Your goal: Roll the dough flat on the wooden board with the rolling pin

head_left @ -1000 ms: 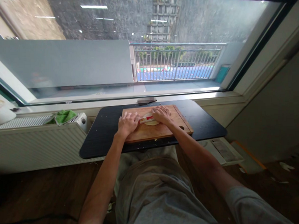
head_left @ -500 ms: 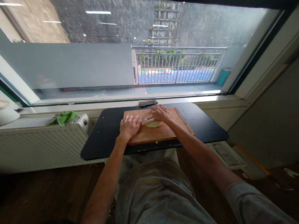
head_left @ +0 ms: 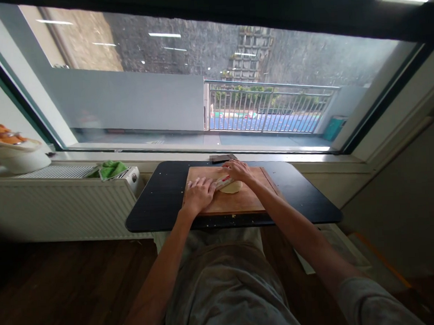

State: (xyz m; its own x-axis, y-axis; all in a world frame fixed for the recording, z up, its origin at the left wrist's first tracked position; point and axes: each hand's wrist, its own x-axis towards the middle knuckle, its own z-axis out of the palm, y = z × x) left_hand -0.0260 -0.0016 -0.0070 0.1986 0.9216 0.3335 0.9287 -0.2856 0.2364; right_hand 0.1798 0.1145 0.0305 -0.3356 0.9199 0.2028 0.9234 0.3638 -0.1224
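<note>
A pale rolling pin [head_left: 224, 182] with red print lies slantwise over a flat round of dough [head_left: 232, 187]. My left hand [head_left: 199, 195] covers the pin's near-left end, palm down and fingers bent over it. Round the far-right end my right hand [head_left: 238, 170] is closed, thumb side toward the window. Both ends of the pin are hidden under the hands. Under the dough is a wooden cutting board [head_left: 241, 206], resting on a small black table [head_left: 152, 204].
Behind the board, a flat dark blade-like tool [head_left: 222, 158] lies by the window sill. To the left is a white radiator [head_left: 66, 204] with a green cloth [head_left: 111, 170] and a white pot-like container [head_left: 23, 155]. Crumbs dot the table's front edge.
The view has tilted up and shifted left, so the scene sits lower and further right. Both hands stay on the rolling pin over the dough.
</note>
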